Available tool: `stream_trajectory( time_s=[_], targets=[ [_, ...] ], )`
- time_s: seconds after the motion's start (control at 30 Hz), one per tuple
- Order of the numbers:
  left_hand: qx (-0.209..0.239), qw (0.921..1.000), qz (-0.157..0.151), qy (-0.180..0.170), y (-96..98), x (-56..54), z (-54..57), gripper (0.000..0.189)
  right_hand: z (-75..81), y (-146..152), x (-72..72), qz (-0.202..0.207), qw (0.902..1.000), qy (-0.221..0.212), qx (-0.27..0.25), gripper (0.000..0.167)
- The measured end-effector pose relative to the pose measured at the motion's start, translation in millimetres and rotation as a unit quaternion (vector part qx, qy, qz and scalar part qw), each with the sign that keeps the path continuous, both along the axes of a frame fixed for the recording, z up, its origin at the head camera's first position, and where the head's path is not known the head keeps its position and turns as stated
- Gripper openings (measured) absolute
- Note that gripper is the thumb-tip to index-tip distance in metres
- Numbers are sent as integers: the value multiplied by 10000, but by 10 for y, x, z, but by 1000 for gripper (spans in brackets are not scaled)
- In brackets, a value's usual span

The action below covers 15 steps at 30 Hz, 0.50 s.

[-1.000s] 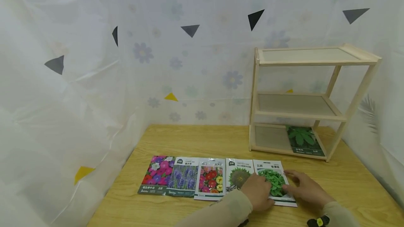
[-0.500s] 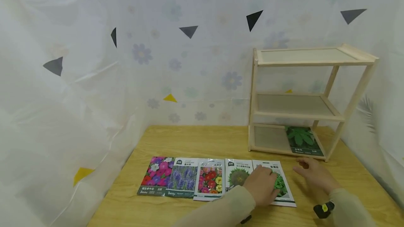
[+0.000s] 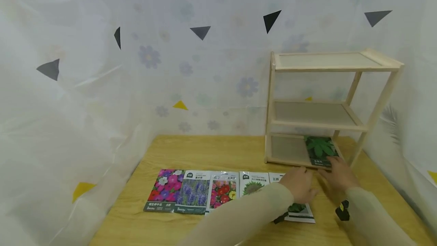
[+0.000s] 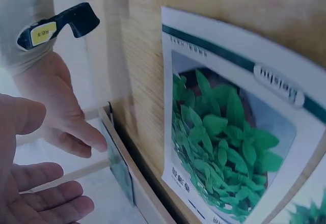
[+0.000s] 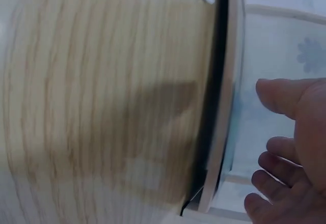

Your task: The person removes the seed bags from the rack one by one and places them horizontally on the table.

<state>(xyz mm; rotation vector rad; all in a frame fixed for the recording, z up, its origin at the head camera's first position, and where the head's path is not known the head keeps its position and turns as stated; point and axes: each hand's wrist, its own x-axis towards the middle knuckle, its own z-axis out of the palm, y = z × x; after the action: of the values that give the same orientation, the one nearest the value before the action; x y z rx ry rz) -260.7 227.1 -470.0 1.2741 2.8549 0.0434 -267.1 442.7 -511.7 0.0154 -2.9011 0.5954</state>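
My left hand hovers over the rightmost seed packet, a white one with a green leafy plant, hiding much of it in the head view. In the left wrist view this packet lies flat, apart from the left hand's extended fingers. At the shelf rack's front right, my right hand reaches over the near corner of a dark green seed packet lying on the bottom shelf. Loosely bent fingers of that hand hold nothing in the right wrist view; contact with the packet cannot be made out.
Left of the leafy packet lie seed packets with a sunflower, red and yellow flowers, lavender and magenta flowers. A three-tier wooden rack stands at the table's back right. White patterned sheeting encloses the table.
Both hands have left the leafy packet. The right hand has moved forward to the packet on the bottom shelf, and the left hand has shifted forward and right. The packets stay in place.
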Motion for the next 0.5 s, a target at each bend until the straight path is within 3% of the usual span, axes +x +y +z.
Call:
stream_trajectory(
  time_s=[0.27, 0.5],
  targets=[
    [-225, 9994, 237, -134, 143, -185, -19, 53, -185, 182, -124, -74, 9995, -22, 292, 86],
    [-237, 9991, 301, -168, 243, -221, -93, 58, -212, 204, -182, 32, 9988, 16, 492, 93]
  ],
)
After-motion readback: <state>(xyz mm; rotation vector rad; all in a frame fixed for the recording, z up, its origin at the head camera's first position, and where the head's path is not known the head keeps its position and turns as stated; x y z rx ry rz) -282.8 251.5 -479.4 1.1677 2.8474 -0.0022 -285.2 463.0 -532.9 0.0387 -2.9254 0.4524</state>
